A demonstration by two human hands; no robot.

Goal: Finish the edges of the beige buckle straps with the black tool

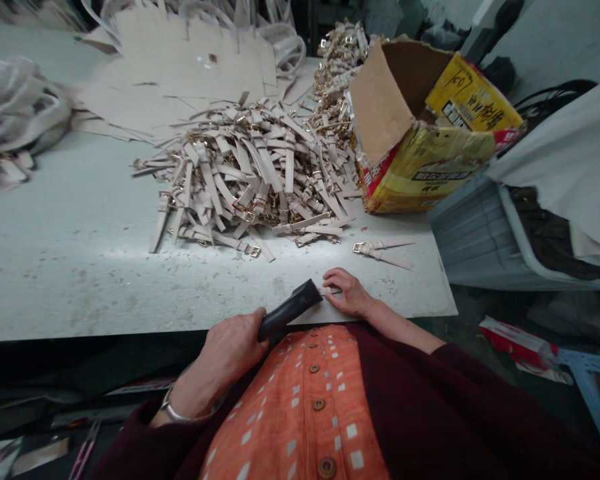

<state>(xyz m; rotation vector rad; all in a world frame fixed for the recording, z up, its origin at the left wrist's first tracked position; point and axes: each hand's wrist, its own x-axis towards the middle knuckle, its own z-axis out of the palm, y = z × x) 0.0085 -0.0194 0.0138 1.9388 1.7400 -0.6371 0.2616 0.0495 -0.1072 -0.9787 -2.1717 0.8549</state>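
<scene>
My left hand is wrapped round the handle of a black hand tool with a wide blunt head. That head points right, close to the fingers of my right hand, at the table's front edge. Between the right thumb and fingers I pinch a small pale strap, mostly hidden by the hand and the tool. Just beyond my right hand lies a beige buckle strap, folded into two tails with a gold buckle at its left end. A large heap of similar buckle straps covers the middle of the table.
A torn yellow cardboard box stands open at the table's right end. Flat beige sheets lie behind the heap, and bundled pale strips at the left. Beyond the right edge is a grey bin with cloth over it.
</scene>
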